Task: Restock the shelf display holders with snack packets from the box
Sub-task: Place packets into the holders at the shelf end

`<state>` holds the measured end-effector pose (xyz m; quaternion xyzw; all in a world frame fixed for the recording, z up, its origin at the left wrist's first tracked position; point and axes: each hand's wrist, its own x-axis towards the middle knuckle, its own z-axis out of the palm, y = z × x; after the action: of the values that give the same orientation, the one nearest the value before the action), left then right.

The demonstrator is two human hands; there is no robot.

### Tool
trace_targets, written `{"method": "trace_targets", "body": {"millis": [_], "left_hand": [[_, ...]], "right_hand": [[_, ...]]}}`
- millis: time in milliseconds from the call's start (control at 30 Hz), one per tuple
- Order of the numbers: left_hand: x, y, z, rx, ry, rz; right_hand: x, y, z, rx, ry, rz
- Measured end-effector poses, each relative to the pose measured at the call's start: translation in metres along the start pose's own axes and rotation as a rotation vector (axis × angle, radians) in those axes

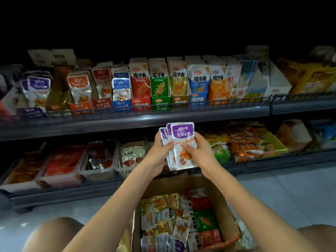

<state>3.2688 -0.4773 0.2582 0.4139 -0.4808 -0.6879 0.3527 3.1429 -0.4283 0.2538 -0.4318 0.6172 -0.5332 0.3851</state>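
Head view: both hands are raised in front of the shelving, sharing a stack of purple-topped snack packets. The left hand curls round the stack's left edge with its thumb pressed on the front face. The right hand grips the right edge the same way, thumb on the front packet and fingers hidden behind. The stack stands upright and slightly fanned, its top just below the front rail of the upper shelf and well above the cardboard box. The box sits open on the floor between the person's knees, with mixed packets loose inside. Along the upper shelf runs a row of display holders with packets standing in them; a purple holder with matching purple packets stands far to the left, well apart from the hands. Clear trays of snacks sit on the lower shelf.
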Motion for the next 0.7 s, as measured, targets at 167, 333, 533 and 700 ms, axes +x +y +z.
{"method": "trace_targets", "body": {"millis": [167, 333, 533, 700], "left_hand": [[-0.003, 0.042, -0.014, -0.065, -0.047, 0.042], [-0.006, 0.072, -0.061, 0.087, 0.167, 0.212], [-0.005, 0.096, -0.117, 0.130, 0.375, 0.303], [-0.006, 0.118, -0.169, 0.127, 0.456, 0.433]], "right_hand": [[0.015, -0.036, 0.017, -0.023, -0.058, -0.044], [0.028, -0.068, 0.057, 0.061, -0.121, -0.100], [0.047, -0.096, 0.123, 0.076, -0.181, -0.187], [0.070, -0.113, 0.192, 0.026, -0.252, -0.275]]}}
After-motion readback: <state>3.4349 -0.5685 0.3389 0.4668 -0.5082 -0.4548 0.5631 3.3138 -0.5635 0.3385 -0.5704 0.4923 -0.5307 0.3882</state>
